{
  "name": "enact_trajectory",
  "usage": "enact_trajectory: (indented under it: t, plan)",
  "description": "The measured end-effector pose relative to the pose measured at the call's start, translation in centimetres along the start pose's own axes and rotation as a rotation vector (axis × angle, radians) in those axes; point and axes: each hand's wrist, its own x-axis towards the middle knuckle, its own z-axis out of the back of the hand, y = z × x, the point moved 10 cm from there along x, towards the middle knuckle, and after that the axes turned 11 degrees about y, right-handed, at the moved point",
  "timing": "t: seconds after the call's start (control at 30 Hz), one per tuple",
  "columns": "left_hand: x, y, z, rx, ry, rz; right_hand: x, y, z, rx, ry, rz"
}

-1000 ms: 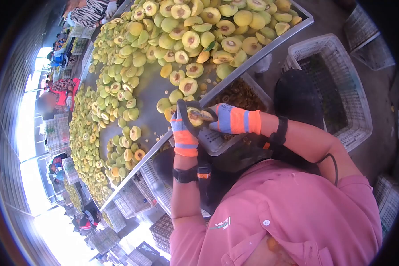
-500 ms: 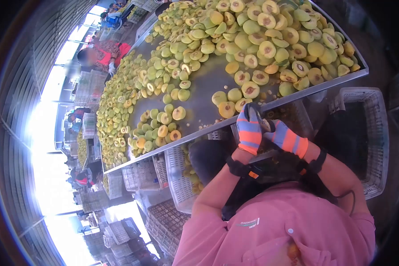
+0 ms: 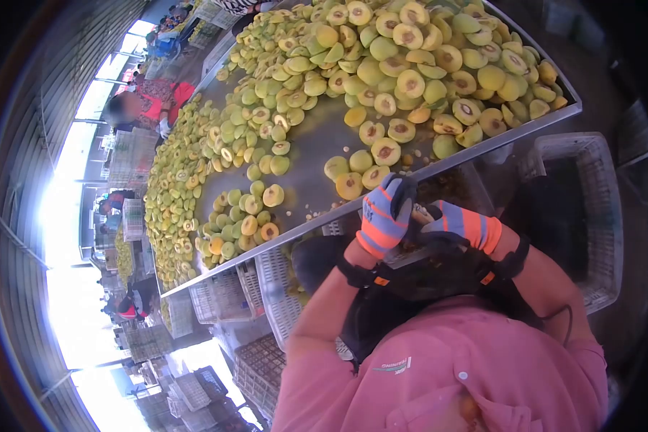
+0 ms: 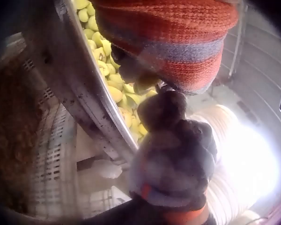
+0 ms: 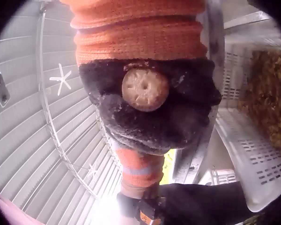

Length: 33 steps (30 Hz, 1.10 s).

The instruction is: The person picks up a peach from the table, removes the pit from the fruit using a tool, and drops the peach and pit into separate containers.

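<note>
Both hands, in knit gloves with dark palms, meet in front of the metal table's near edge. My left hand (image 3: 385, 216) has its fingers curled round a stone-fruit half, mostly hidden; an olive-brown bit of the fruit half (image 4: 143, 86) shows between the gloves in the left wrist view. My right hand (image 3: 464, 225) grips a tool whose round tan handle end (image 5: 145, 89) pokes out of the fist in the right wrist view. The tool's working end is hidden between the hands. Close beyond the left hand lie several fruit halves (image 3: 349, 185) with brown centres.
A big heap of green-yellow fruit halves (image 3: 410, 83) covers much of the metal table (image 3: 313, 147), which has a raised rim (image 3: 497, 144). Below it, a white crate (image 5: 253, 164) holds brown scraps. Another crate (image 3: 608, 216) stands at right. Across the table is a person in red (image 3: 158, 104).
The head view has swung, shifting the scene. The fruit half, plainly seen between the hands a second ago, is now mostly covered by the left glove. Both hands have drawn below the table edge.
</note>
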Motion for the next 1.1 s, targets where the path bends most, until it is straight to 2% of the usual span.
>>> enact_trajectory:
  t: [0.07,0.1,0.13,0.23,0.27,0.37,0.4,0.47,0.5,0.57,0.6,0.67,0.7,0.73,0.83,0.93,1.0,1.07,1.1]
  plan:
    - [-0.2,-1.8,0.7,0.046,0.064,-0.035,-0.2,-1.1,0.1,-0.058,0.021,-0.012]
    - [-0.3,-2.5,0.8,0.066,0.099,-0.053,-0.6,0.0,-0.5,-0.071,0.034,-0.012]
    - [-0.7,-3.0,1.1,0.151,0.038,-0.096,-1.1,2.0,-1.6,-0.081,0.045,-0.014]
    - [-0.9,-2.2,1.0,0.058,0.020,-0.009,-1.4,3.3,-2.6,-0.075,0.004,-0.098]
    - [-1.0,-1.5,0.9,0.004,-0.048,0.024,-1.4,3.2,-2.4,-0.070,-0.015,-0.133]
    - [-2.4,2.1,-0.2,-0.166,-0.268,0.253,-0.8,2.5,-1.5,-0.070,-0.054,-0.089]
    - [-2.8,3.7,-1.2,-0.275,-0.275,0.360,-0.8,2.1,-1.5,-0.026,-0.040,-0.127]
    - [-3.3,4.7,-2.1,-0.350,-0.277,0.394,-1.2,1.4,-1.4,0.054,-0.012,-0.202]
    - [-3.1,4.7,-2.2,-0.386,-0.279,0.407,-1.2,1.3,-1.6,0.086,0.035,-0.144]
    - [-2.0,1.7,-1.2,-0.168,-0.170,0.169,-1.0,0.9,-1.9,0.154,0.129,-0.022]
    - [-1.5,-0.2,-0.6,-0.057,-0.116,0.051,-1.5,0.6,-2.7,0.225,0.188,-0.088]
    - [-0.7,-2.0,-0.3,0.051,0.041,-0.032,-2.5,0.6,-4.7,0.370,0.312,-0.221]
    - [-0.4,-3.0,-0.3,0.103,0.119,-0.074,-2.4,0.7,-5.0,0.392,0.327,-0.200]
    - [0.0,-3.4,-0.2,0.053,0.155,-0.062,-2.3,0.9,-5.3,0.412,0.341,-0.178]
    - [-0.6,0.0,-1.1,-0.445,0.138,0.288,-2.6,1.1,-6.0,0.595,0.478,-0.155]
    - [-0.6,-0.2,-1.7,-0.534,0.171,0.300,-2.8,0.5,-7.2,0.856,0.617,-0.147]
    - [-1.0,-0.1,-1.8,-0.528,0.174,0.286,-2.9,0.0,-7.4,0.893,0.616,-0.151]
    - [-1.4,0.3,-2.2,-0.494,0.173,0.251,-2.8,-0.5,-7.2,0.796,0.527,-0.157]
    - [-1.4,-0.1,-1.8,-0.355,0.115,0.180,-2.7,-0.6,-7.3,0.800,0.529,-0.158]
